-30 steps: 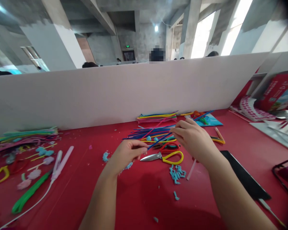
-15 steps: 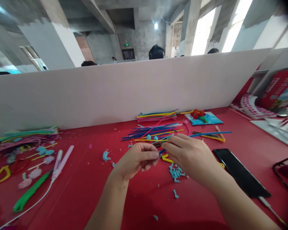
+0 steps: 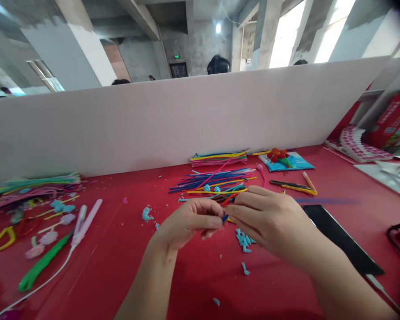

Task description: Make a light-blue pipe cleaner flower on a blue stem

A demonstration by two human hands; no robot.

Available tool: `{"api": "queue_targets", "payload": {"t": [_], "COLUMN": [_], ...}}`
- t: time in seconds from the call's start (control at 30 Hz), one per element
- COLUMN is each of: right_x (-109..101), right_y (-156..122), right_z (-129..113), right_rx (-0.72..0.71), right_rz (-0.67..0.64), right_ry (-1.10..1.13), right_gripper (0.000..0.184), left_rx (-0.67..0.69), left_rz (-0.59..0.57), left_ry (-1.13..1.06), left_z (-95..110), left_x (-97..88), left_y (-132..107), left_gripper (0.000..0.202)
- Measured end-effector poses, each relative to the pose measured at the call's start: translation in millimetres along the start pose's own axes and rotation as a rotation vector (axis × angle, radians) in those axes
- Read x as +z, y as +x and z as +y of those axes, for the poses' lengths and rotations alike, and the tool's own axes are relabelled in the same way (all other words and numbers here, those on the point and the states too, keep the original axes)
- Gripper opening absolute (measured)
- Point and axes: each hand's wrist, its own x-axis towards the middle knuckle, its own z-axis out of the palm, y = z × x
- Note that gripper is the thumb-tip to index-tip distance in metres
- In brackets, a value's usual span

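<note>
My left hand [image 3: 190,222] and my right hand [image 3: 270,220] meet over the red table [image 3: 120,266], fingertips pinched together on one end of a blue pipe cleaner [image 3: 224,218]. The rest of the pipe cleaner sweeps out to the right as a blurred blue streak [image 3: 326,201]. Just behind the hands lies a loose spread of coloured pipe cleaners [image 3: 216,182], with a neater stack [image 3: 219,157] further back. Light blue cut bits [image 3: 244,240] lie under my right hand.
A white partition [image 3: 173,120] runs across the back of the table. A black phone [image 3: 343,242] lies at the right. At the left are a pink-white tool with cord [image 3: 86,220], a green strip [image 3: 42,264], more pipe cleaners [image 3: 33,186] and small fluffy flowers [image 3: 48,238].
Both hands have drawn closer to me and together, with the blue pipe cleaner pulled out of the pile and swinging right. The scissors seen a second ago are now hidden behind the hands.
</note>
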Motion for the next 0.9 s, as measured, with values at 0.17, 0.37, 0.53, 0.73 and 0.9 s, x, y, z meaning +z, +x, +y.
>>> {"api": "queue_targets", "payload": {"t": [0.17,0.37,0.53,0.73,0.9], "right_x": [-3,-3,-4,0,4], "right_y": [-1,-3,2,5,5], "right_z": [3,-3,-14,-21,-14], "right_rx": [-0.001,0.164,0.346,0.503,0.399], "right_rz": [0.11,0.186,0.264,0.219,0.269], "right_ry": [0.105,0.299,0.496,0.736,0.566], "right_gripper": [0.021,0.013,0.008,0.009,0.012], "left_rx": [-0.009,0.079,0.222,0.347,0.325], "left_rz": [-0.064,-0.023,0.096,0.243,0.194], "left_ry": [-0.227,-0.426,-0.461,-0.564,-0.42], "left_z": [-7,-6,-5,-8,-4], "left_x": [6.5,20.4,35.3,46.1,36.3], "left_y": [7,5,3,7,4], "left_gripper": [0.011,0.015,0.015,0.014,0.009]}}
